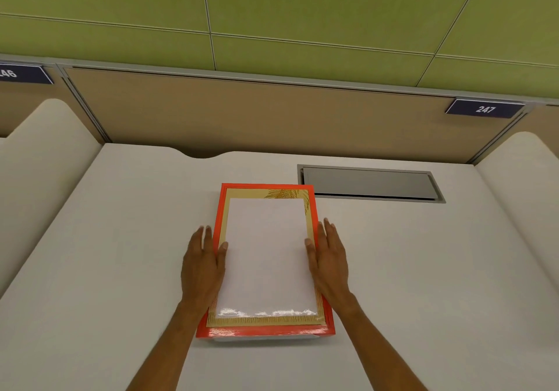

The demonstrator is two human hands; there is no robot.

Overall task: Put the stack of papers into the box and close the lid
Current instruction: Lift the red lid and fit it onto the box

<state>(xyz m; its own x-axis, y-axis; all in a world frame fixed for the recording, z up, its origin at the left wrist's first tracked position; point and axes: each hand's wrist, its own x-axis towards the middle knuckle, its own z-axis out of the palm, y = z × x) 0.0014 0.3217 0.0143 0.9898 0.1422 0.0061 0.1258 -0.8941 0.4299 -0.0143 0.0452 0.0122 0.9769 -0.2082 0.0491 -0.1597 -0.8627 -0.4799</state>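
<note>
A red box (220, 209) with a cream, palm-leaf patterned inside stands open in the middle of the white desk (121, 269). A stack of white papers (266, 254) lies within the box's outline, its near edge glossy. My left hand (202, 265) holds the stack's left long edge, thumb on top and fingers over the box's left rim. At the right long edge my right hand (328, 259) grips the same way. I cannot tell whether the stack rests on the box's bottom. No separate lid shows; a pale strip (263, 338) peeks from under the box's front wall.
A grey recessed cable hatch (370, 183) is set into the desk just behind and right of the box. A tan partition (272, 118) with the label 247 (485, 108) closes the desk's far side. Rounded white dividers (45, 136) rise at both sides.
</note>
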